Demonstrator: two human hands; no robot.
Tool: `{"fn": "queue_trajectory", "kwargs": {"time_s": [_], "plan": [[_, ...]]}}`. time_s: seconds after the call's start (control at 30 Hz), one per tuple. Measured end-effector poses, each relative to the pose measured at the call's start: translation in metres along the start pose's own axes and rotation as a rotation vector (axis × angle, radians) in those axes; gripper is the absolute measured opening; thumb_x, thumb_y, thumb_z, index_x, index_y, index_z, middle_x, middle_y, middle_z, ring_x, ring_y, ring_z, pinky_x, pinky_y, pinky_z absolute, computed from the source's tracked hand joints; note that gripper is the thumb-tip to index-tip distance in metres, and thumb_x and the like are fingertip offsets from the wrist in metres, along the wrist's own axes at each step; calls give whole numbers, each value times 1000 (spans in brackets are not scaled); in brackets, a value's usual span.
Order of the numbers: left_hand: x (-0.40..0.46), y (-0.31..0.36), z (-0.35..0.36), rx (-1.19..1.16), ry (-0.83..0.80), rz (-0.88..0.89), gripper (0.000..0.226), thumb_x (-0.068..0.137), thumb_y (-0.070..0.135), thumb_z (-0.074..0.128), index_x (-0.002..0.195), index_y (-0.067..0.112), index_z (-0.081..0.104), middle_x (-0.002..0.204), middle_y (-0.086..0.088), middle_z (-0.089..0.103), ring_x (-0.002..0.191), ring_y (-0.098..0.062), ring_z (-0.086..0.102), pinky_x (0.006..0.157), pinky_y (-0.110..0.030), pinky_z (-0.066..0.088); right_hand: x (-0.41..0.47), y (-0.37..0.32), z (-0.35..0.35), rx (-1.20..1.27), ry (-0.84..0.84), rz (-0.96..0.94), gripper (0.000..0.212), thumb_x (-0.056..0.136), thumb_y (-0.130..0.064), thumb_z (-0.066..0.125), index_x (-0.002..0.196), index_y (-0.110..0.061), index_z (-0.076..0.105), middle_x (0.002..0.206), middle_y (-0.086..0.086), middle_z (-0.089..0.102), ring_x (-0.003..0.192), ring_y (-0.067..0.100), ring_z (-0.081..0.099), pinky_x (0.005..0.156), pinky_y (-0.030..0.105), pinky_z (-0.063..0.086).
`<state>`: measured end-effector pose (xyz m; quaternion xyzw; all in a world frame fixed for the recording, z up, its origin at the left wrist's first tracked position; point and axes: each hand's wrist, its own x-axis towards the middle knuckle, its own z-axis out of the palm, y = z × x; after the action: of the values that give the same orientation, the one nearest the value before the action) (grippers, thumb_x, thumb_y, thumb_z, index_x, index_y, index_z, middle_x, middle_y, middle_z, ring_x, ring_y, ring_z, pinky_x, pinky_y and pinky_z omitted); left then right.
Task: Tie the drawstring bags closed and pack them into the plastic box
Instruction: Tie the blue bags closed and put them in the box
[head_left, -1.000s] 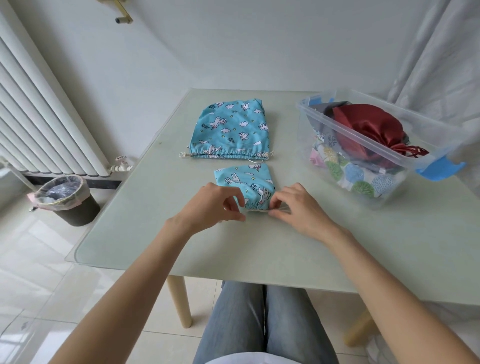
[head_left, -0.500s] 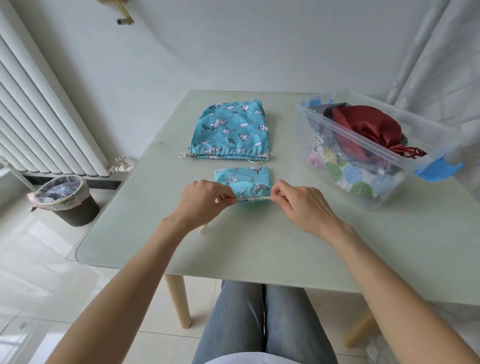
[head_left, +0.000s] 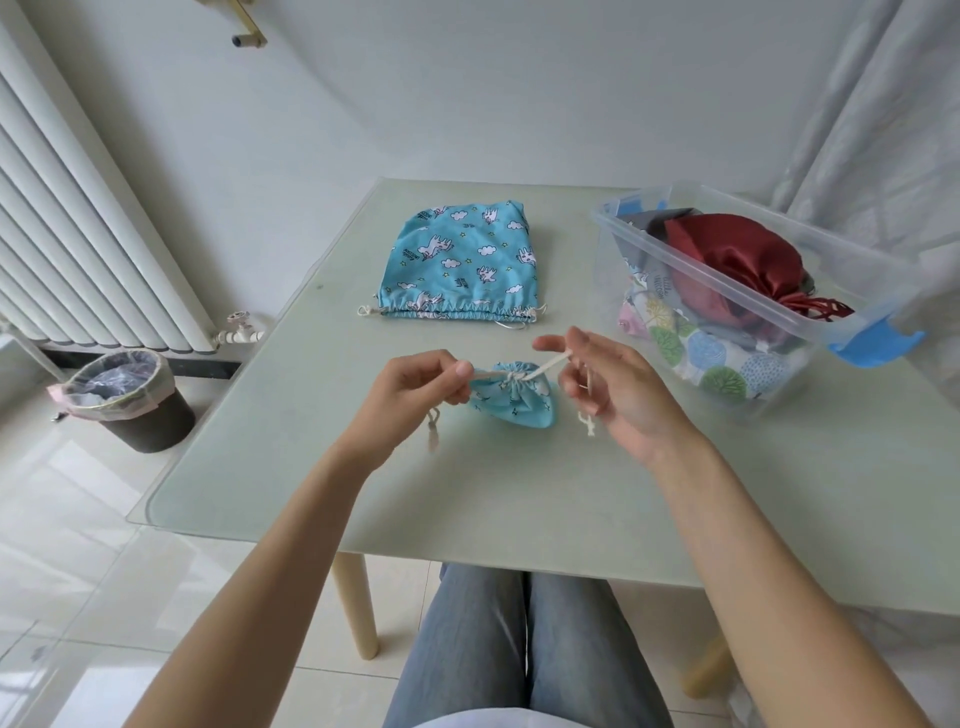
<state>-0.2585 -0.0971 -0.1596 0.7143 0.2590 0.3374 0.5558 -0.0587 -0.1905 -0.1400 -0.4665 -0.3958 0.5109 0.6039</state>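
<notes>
A small blue drawstring bag with a white animal print hangs between my hands just above the table, its mouth cinched tight. My left hand pinches the cream drawstring on the bag's left side. My right hand holds the other cream cord, which runs up from the bag's mouth across my fingers. Knotted cord ends dangle below each hand. A larger blue bag of the same print lies flat farther back. The clear plastic box with blue latches stands at the right and holds a red bag and patterned bags.
The pale green glass table has a rounded front left corner. A white radiator lines the left wall, with a lined waste bin on the floor below. A curtain hangs at the far right. My knees sit under the table's front edge.
The small bag's mouth has been drawn shut from flat. My hands have pulled apart and lifted, each with a cord, and the bag has risen off the table.
</notes>
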Motion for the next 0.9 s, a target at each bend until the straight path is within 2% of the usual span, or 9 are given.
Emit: {"fn": "queue_trajectory", "kwargs": {"time_s": [0.1, 0.27, 0.33, 0.43, 0.57, 0.67, 0.73, 0.8, 0.9], "plan": [[1, 3, -1, -119, -22, 49, 19, 89, 23, 59, 72, 21, 68, 75, 7, 66, 71, -6, 56, 72, -18, 45, 8, -4, 6, 264, -43, -26, 17, 74, -33, 61, 73, -17, 66, 104, 5, 68, 49, 3, 47, 39, 12, 33], [6, 11, -3, -157, -74, 39, 9, 82, 17, 63, 86, 18, 71, 84, 9, 70, 82, -6, 61, 79, -19, 48, 17, -10, 13, 266, -38, -41, 10, 82, -16, 55, 90, -15, 61, 104, 8, 70, 47, 3, 42, 39, 11, 30], [7, 13, -3, -53, -82, 32, 13, 78, 19, 63, 89, 15, 70, 84, 11, 72, 83, -5, 63, 81, -19, 49, 18, -13, 14, 203, -40, -39, 11, 82, -16, 55, 92, -14, 60, 100, 9, 71, 45, 3, 39, 39, 11, 27], [10, 11, -3, 185, -105, 73, 11, 77, 24, 67, 87, 23, 71, 82, 15, 72, 78, -4, 63, 79, -21, 51, 17, -14, 15, 49, -59, -43, 9, 83, -19, 58, 91, -16, 61, 86, 5, 71, 42, 3, 37, 39, 13, 23], [17, 3, 2, 486, -68, 112, 6, 83, 27, 68, 87, 29, 72, 81, 16, 71, 74, -7, 62, 78, -25, 49, 18, -5, 15, -456, 38, -139, 8, 91, -15, 59, 88, -19, 65, 70, -3, 64, 45, 1, 44, 45, 13, 33], [19, 2, 6, 476, -26, 100, 7, 86, 26, 67, 85, 21, 72, 76, 12, 71, 69, -4, 62, 69, -19, 47, 22, 11, 10, -711, 136, -179, 5, 89, -19, 62, 88, -20, 67, 66, -6, 66, 53, -6, 54, 56, 12, 40], [20, 4, 7, 472, -51, 51, 13, 86, 28, 65, 76, 22, 68, 64, 13, 65, 58, 1, 57, 61, -12, 42, 23, 18, 6, -706, 160, -164, 5, 88, -20, 63, 86, -23, 66, 67, -7, 67, 55, -5, 55, 57, 10, 40], [19, 5, 7, 499, -156, -19, 22, 90, 30, 60, 68, 24, 61, 59, 10, 59, 54, 0, 51, 59, -11, 40, 24, 23, 4, -694, 168, -165, 11, 90, -19, 61, 85, -28, 65, 68, -9, 68, 59, -2, 57, 59, 12, 42], [15, 8, 4, 345, -258, -72, 22, 92, 28, 54, 74, 18, 61, 69, 3, 61, 65, -5, 52, 65, -18, 43, 26, 25, 4, -686, 163, -183, 15, 92, -16, 57, 86, -29, 64, 70, -9, 68, 65, 4, 59, 61, 14, 44]]}}
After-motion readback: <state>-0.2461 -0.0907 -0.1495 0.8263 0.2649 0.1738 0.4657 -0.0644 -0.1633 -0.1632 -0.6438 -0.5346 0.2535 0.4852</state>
